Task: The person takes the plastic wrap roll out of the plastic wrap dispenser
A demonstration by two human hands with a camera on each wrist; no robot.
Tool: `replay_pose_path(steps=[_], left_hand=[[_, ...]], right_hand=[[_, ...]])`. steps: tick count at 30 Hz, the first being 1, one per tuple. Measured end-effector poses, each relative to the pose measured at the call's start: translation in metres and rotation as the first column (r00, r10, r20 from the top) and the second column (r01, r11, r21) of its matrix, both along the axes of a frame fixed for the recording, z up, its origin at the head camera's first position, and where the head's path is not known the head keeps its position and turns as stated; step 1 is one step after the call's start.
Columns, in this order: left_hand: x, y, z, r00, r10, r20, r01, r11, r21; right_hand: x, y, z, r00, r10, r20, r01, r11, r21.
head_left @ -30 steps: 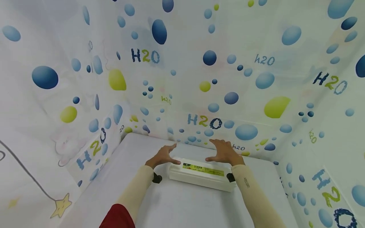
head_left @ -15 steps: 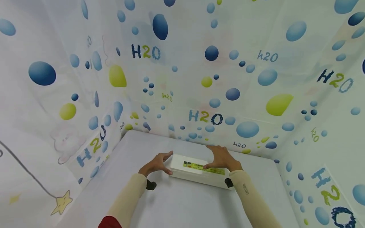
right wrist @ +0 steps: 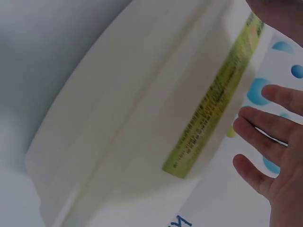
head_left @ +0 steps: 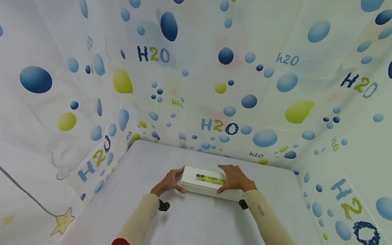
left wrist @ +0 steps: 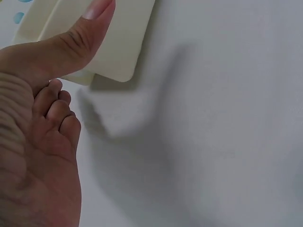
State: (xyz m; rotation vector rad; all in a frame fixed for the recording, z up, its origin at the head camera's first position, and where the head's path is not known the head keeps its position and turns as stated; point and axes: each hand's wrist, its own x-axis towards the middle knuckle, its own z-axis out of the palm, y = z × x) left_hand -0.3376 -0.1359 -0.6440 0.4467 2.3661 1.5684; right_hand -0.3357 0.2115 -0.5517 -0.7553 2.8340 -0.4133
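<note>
A long white box [head_left: 199, 188] with a yellow-green printed label [head_left: 209, 179] lies slantwise on the table in the head view. At its left end, my left hand [head_left: 167, 183] holds the corner, thumb at the front and curled fingers around the back; the left wrist view shows the thumb across the box [left wrist: 124, 38]. My right hand [head_left: 235, 178] spans the right part, its thumb over the front edge and covering part of the label. In the right wrist view its fingers [right wrist: 265, 146] are straight and spread beyond the back edge of the box [right wrist: 142, 142].
The white table [head_left: 196, 221] extends around the box on all sides. Behind it and on both sides hang white curtains [head_left: 196, 85] printed with blue and green drops and "H2O" lettering. A drawn star [head_left: 63, 221] marks the left curtain.
Both hands have come down and closer to the box. The left thumb and fingers have moved in around its left end. The right hand has shifted left and down over the label.
</note>
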Motion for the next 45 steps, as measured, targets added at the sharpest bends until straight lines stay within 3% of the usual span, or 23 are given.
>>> replay_pose_path(steps=[9,13,27,36,45], left_hand=[[0.010,0.004,-0.007,0.999,0.035,0.035,-0.037,0.997,0.072],[0.012,0.004,-0.010,0.998,0.059,0.012,-0.060,0.996,0.066],[0.004,0.017,-0.024,0.977,0.202,-0.068,-0.201,0.979,0.021],[0.008,0.018,-0.029,0.970,0.181,-0.163,-0.184,0.983,0.001],[0.006,0.019,-0.039,0.975,0.184,-0.125,-0.182,0.983,0.021]], right_hand=[[0.002,-0.005,-0.015,1.000,-0.017,0.013,0.016,1.000,0.025],[0.003,-0.005,-0.018,1.000,-0.004,0.006,0.004,0.999,0.032],[0.003,-0.005,-0.022,0.999,-0.041,0.003,0.041,0.999,0.035],[0.003,-0.002,-0.026,0.999,-0.049,-0.020,0.050,0.999,0.022],[0.002,-0.002,-0.028,0.998,-0.064,0.007,0.064,0.998,-0.006]])
